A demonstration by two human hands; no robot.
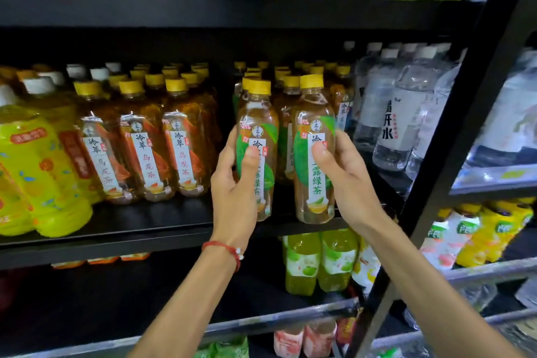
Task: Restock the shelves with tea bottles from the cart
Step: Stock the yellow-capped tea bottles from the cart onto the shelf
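Bottles at shelf's front edge: left hand grips one, right hand the other; bare ledge leftward.

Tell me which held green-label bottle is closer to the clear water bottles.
The right bottle, gripped by the right hand; the left bottle, in the left hand, is nearer the orange-label bottles.
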